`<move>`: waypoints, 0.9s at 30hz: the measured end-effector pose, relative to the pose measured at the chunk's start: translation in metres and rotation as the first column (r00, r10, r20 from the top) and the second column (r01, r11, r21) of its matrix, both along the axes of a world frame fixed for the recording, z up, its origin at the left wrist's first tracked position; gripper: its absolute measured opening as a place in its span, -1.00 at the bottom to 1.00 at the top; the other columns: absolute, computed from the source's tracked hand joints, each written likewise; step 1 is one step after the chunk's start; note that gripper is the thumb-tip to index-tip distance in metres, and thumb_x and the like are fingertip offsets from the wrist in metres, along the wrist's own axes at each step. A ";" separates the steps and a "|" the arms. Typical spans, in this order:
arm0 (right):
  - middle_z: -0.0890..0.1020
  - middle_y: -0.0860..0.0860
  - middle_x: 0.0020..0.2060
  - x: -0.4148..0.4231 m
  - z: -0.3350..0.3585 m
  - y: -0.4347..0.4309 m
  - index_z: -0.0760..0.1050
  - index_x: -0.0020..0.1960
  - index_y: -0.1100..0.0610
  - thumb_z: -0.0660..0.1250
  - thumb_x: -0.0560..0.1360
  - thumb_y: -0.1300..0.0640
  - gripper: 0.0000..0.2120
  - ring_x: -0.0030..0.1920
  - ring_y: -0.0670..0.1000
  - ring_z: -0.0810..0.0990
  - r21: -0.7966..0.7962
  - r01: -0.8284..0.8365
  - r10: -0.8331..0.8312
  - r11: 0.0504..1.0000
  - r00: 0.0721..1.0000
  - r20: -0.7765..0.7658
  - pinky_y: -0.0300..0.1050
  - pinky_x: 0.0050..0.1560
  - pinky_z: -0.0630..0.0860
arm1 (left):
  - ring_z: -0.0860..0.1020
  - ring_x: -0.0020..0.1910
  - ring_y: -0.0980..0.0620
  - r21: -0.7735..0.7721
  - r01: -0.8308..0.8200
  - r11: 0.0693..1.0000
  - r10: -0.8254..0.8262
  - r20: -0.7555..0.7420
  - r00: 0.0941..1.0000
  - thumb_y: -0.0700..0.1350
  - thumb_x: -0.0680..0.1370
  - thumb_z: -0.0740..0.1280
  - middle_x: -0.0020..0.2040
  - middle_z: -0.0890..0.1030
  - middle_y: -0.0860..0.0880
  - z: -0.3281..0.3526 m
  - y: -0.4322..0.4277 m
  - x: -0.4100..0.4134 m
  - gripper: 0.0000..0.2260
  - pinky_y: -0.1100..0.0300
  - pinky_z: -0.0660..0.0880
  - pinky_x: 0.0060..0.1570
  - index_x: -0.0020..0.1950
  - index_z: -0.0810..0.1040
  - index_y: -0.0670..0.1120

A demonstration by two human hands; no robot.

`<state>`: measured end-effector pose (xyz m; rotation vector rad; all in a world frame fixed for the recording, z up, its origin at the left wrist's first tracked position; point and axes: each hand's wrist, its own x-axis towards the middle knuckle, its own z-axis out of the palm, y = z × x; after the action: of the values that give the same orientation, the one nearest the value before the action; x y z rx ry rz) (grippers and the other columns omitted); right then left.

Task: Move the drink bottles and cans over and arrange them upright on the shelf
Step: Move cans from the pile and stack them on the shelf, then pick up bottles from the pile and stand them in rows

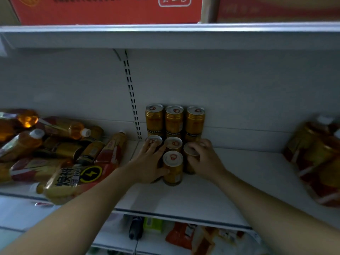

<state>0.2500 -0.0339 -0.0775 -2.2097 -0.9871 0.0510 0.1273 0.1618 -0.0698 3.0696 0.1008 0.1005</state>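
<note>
Several gold drink cans stand upright on the white shelf (184,196): three in a back row (174,119) against the wall, three in front of them, and one can (173,168) nearest me. My left hand (147,162) lies against the left side of the cluster, its fingers stretched over the left middle-row can (154,140) and its thumb against the nearest can. My right hand (204,159) curls round the right middle-row can (190,151), fingers over its top rim.
A heap of lying bottles and cans (60,150) fills the shelf's left part. A blurred shrink-wrapped pack of drinks (316,159) stands at the far right. An upper shelf (165,34) carries red cartons (106,10). Packets lie on the shelf below (184,234).
</note>
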 end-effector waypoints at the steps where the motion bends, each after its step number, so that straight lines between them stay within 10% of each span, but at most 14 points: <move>1: 0.33 0.15 0.32 -0.002 0.000 0.004 0.46 0.33 0.13 0.32 0.53 0.14 -0.63 0.25 0.13 0.41 0.013 -0.008 0.008 1.000 1.000 0.000 -0.27 0.12 0.25 | -0.25 0.50 -0.10 -0.006 -0.005 1.000 0.005 -0.016 1.000 0.37 0.44 0.08 0.55 -0.11 -0.16 0.000 0.001 0.001 -0.15 0.04 -0.43 0.38 0.53 -0.20 -0.04; 13: 0.41 0.09 0.30 -0.009 0.072 0.046 0.41 0.36 0.07 0.29 0.50 -0.14 -0.50 0.30 0.13 0.36 -0.095 -0.045 0.067 0.994 0.968 0.243 0.03 0.24 0.35 | -0.11 0.52 -0.02 -0.183 -0.294 0.938 0.284 -0.082 0.955 0.33 0.43 0.24 0.56 -0.04 -0.01 0.048 0.029 -0.054 -0.22 -0.12 -0.03 0.46 0.53 -0.01 0.08; 27: 0.24 0.10 0.46 -0.167 0.048 0.207 0.17 0.51 0.01 0.30 0.40 -0.36 -0.18 0.43 0.14 0.23 -0.477 -0.400 0.432 0.783 0.901 -0.046 -0.05 0.31 0.29 | -0.11 0.52 -0.03 -0.042 -0.404 0.914 0.391 -0.183 0.902 0.40 0.33 0.25 0.56 -0.03 0.03 0.025 0.171 -0.220 -0.12 -0.15 -0.06 0.45 0.52 -0.05 0.14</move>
<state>0.0826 0.1733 -0.0295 -2.3823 -1.6344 0.4757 -0.0928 0.3329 -0.0444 2.9228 0.7245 -0.1446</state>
